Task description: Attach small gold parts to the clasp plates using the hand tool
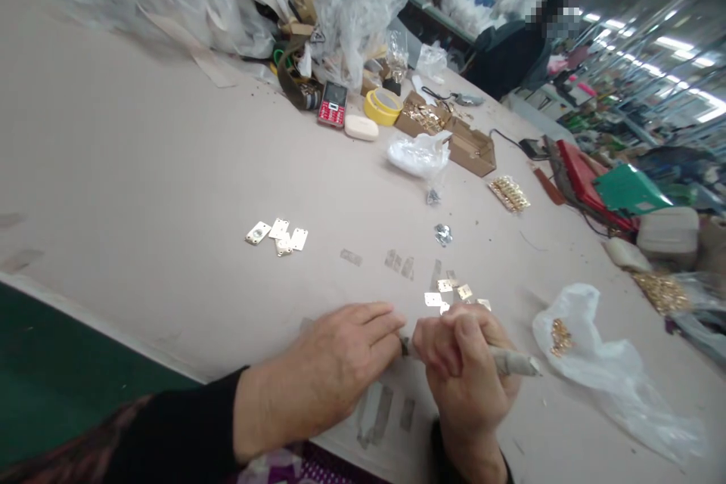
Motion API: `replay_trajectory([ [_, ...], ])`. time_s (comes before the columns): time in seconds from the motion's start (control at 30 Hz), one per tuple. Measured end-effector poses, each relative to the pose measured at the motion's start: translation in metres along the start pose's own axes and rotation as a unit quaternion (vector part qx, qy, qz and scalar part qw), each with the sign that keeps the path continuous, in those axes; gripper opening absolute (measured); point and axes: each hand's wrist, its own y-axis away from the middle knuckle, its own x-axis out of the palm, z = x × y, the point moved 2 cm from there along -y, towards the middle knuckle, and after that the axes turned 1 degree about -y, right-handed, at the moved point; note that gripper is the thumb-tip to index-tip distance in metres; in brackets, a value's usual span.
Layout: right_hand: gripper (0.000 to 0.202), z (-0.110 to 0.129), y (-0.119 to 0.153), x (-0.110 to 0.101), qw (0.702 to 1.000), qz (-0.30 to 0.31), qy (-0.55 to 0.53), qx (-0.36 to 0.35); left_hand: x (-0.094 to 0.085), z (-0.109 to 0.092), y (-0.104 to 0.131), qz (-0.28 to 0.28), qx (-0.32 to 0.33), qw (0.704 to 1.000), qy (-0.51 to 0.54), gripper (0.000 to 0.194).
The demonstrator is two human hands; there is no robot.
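Note:
My right hand point(468, 363) is closed around a thin tool with a pale, wrapped-looking handle point(516, 363); the handle sticks out to the right of the fist. The tool's dark front end points left, toward the fingertips of my left hand point(355, 352). That hand rests low over the table with its fingers pressed together, and whatever they pinch is hidden. Just beyond my right hand lie several small pale-gold metal plates point(444, 286). Another group of such plates point(279, 228) lies farther left. A little pile of silvery pieces point(443, 234) sits beyond the nearer plates.
A plastic bag with small gold pieces point(560, 336) lies at right. Farther back are a red phone point(333, 103), yellow tape roll point(383, 107), cardboard boxes point(472, 147), clear plastic bags point(360, 0) and a packet of gold parts point(509, 193). A person in dark clothing point(507, 53) is beyond the table.

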Motion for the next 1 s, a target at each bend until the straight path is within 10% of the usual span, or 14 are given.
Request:
replay_trajectory([
  [0.17, 0.019, 0.024, 0.003, -0.017, 0.998, -0.027, -0.019, -0.048, 0.001, 0.009, -0.015, 0.027, 0.074, 0.995, -0.064, 0.009],
  [0.33, 0.021, 0.029, 0.012, -0.032, 0.994, -0.082, -0.035, -0.062, 0.008, -0.016, 0.007, -0.047, 0.013, 0.991, -0.121, 0.013],
  [0.53, 0.024, 0.015, 0.014, -0.032, 0.983, -0.138, -0.122, -0.006, 0.019, -0.047, 0.043, -0.104, -0.015, 0.991, -0.085, 0.023],
  [1.0, 0.020, -0.008, 0.037, -0.049, 0.950, -0.187, -0.226, 0.106, 0.020, -0.041, 0.035, -0.061, 0.017, 0.995, -0.078, 0.025],
])
